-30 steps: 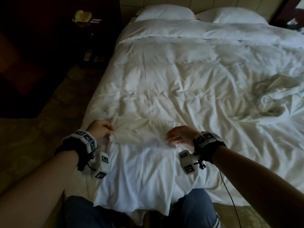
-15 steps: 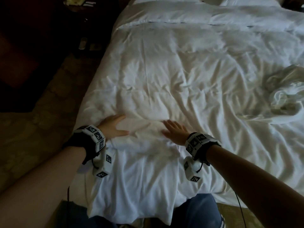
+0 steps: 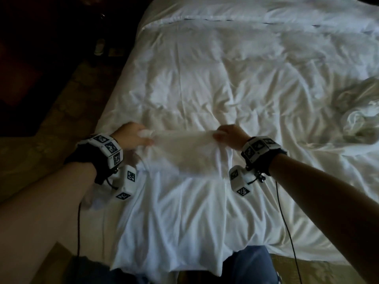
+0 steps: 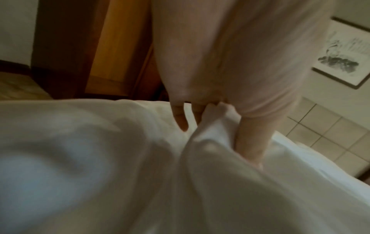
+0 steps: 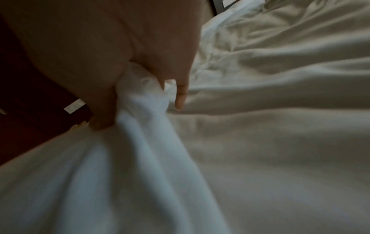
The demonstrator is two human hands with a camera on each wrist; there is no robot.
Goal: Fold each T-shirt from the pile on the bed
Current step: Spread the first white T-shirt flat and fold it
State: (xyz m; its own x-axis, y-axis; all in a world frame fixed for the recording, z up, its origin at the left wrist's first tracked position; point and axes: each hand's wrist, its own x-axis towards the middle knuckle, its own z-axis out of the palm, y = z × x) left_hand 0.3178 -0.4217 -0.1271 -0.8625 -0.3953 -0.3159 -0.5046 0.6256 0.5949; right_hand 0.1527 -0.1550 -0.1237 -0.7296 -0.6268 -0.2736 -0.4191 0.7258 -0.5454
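Note:
A white T-shirt [image 3: 180, 201] lies spread over the near end of the bed, its lower part hanging off the edge by my legs. My left hand [image 3: 133, 136] grips the left corner of its far folded edge. My right hand [image 3: 229, 136] grips the right corner, and the cloth is lifted taut between them. In the left wrist view the fingers [image 4: 180, 117] and thumb pinch a bunch of white T-shirt cloth [image 4: 212, 126]. In the right wrist view the thumb and fingers [image 5: 180, 95] clamp a gathered fold of T-shirt cloth [image 5: 144, 98].
A rumpled heap of white T-shirts [image 3: 361, 113] sits at the bed's right side. The white duvet [image 3: 225, 68] stretches away to the headboard. Dark floor and furniture [image 3: 41, 58] lie to the left of the bed.
Half a second ago both hands lay flat, pressing the shirt's folded edge. Now both have closed on its corners and raised the edge off the bed.

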